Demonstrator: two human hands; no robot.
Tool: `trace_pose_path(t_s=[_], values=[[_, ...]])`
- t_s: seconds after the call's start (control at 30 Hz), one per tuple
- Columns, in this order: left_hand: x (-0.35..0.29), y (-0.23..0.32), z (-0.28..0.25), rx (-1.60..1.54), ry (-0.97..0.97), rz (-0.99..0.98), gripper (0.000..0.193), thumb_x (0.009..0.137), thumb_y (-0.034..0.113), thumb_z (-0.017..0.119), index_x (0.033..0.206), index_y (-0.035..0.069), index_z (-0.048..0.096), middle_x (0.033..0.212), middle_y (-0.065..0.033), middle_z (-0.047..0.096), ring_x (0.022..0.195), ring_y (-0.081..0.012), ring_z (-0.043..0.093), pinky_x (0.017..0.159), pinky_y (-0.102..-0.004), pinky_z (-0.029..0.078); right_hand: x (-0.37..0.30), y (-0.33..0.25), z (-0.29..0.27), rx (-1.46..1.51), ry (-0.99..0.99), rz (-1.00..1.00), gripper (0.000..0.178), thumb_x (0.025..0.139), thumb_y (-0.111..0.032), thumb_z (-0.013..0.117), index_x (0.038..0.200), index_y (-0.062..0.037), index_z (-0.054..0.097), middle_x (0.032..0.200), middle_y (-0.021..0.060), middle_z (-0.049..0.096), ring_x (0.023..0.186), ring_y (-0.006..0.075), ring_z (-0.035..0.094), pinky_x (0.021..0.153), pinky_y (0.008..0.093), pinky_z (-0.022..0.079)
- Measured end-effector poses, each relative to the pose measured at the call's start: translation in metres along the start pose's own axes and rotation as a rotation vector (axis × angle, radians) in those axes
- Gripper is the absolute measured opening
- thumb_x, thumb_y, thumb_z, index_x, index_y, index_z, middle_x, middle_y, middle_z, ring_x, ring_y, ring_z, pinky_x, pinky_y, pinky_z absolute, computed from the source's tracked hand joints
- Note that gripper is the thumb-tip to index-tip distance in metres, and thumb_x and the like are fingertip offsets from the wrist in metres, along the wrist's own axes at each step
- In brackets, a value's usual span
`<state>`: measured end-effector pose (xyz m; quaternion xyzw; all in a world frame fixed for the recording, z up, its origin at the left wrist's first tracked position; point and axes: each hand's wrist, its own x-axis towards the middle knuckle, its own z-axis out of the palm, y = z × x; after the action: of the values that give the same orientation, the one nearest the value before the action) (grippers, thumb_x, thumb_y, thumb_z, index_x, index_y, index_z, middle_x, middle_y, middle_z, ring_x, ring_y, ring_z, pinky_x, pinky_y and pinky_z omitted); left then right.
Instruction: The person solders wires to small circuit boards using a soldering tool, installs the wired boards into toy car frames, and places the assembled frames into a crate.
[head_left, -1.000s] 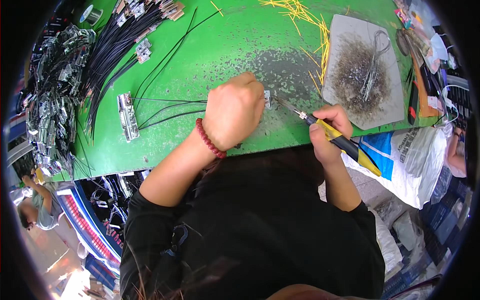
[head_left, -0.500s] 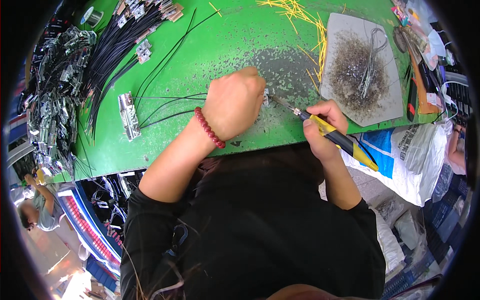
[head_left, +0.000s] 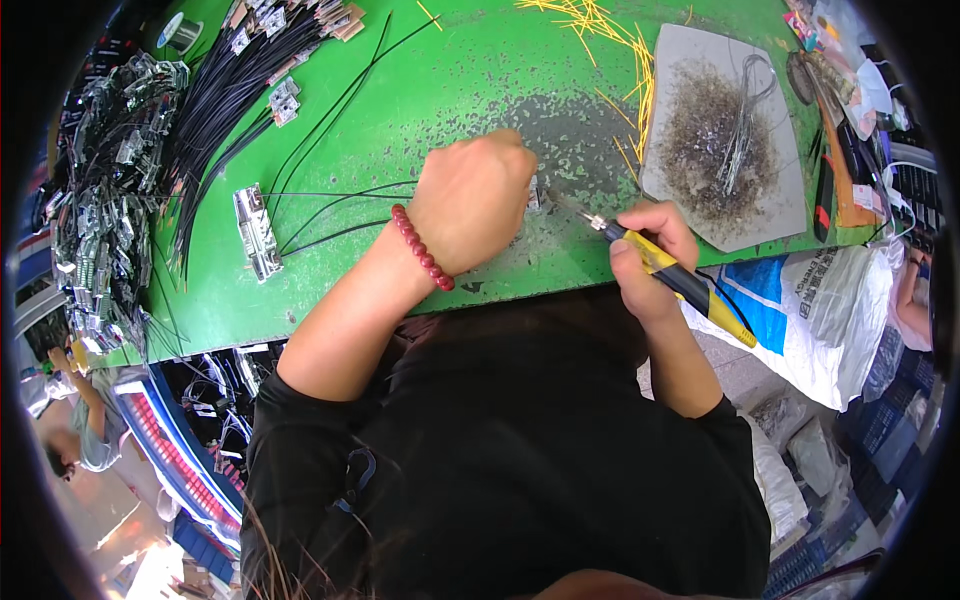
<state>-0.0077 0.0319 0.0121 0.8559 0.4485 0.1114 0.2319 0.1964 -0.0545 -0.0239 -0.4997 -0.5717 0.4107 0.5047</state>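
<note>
My right hand point(head_left: 655, 258) grips a yellow-and-black soldering iron point(head_left: 672, 268). Its tip points left toward a small silvery part point(head_left: 535, 193) at the fingertips of my left hand; I cannot tell whether they touch. A red bead bracelet point(head_left: 424, 249) circles my left wrist. My left hand point(head_left: 476, 195) is closed with its back turned up, and its fingers hide most of what they hold. Thin black wires point(head_left: 340, 193) run leftward from under it to a long metal-and-plastic fitting point(head_left: 258, 234) lying on the green table point(head_left: 380, 290).
Bundles of black wires point(head_left: 222, 110) and a heap of silvery fittings point(head_left: 112, 200) cover the table's left side. Yellow sticks point(head_left: 640, 90) lie at the back. A grey board point(head_left: 700, 210) with dark residue and thin wire sits right. A solder spool point(head_left: 181, 33) stands far left.
The soldering iron has drawn back slightly to the right from the small part. My left hand has shifted a little to the right.
</note>
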Motion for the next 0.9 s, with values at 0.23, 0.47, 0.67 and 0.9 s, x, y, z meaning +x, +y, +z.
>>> trace_pose_path(t_s=[0.23,0.47,0.67,0.9], values=[[0.001,-0.002,-0.001,-0.017,0.003,0.006,0.008,0.079,0.007,0.057,0.074,0.001,0.059,0.083,-0.0134,0.059,0.077,-0.0369,0.060,0.067,-0.0464,0.049,-0.002,0.004,0.000,0.068,0.093,-0.035,0.021,0.081,-0.013,0.066,0.092,-0.0008,0.054,0.079,0.0014,0.050,0.068,0.0065,0.042,0.062,0.0220,0.034],[-0.009,-0.005,0.003,-0.033,0.125,0.038,0.006,0.077,0.008,0.060,0.074,0.003,0.059,0.081,-0.0143,0.058,0.075,-0.0364,0.059,0.064,-0.0447,0.049,-0.004,0.004,0.003,0.156,0.188,-0.065,0.022,0.082,-0.010,0.070,0.097,-0.0017,0.056,0.085,0.0011,0.055,0.071,0.0052,0.047,0.062,0.0209,0.039],[-0.009,-0.009,-0.012,-0.248,0.285,0.134,0.013,0.074,0.011,0.070,0.082,0.004,0.064,0.087,-0.0127,0.064,0.082,-0.0308,0.064,0.070,-0.0394,0.052,-0.014,0.020,-0.007,0.141,0.243,-0.008,0.023,0.080,-0.008,0.066,0.098,-0.0010,0.054,0.089,0.0022,0.054,0.074,0.0064,0.047,0.067,0.0214,0.040],[0.055,-0.116,-0.070,0.392,0.177,-0.492,0.035,0.079,0.032,0.068,0.097,0.003,0.067,0.098,-0.0182,0.067,0.087,-0.0343,0.066,0.075,-0.0434,0.054,-0.009,0.018,-0.004,0.151,0.173,-0.072,0.027,0.083,-0.016,0.069,0.099,-0.0009,0.054,0.086,0.0021,0.054,0.073,0.0073,0.047,0.065,0.0232,0.039]])
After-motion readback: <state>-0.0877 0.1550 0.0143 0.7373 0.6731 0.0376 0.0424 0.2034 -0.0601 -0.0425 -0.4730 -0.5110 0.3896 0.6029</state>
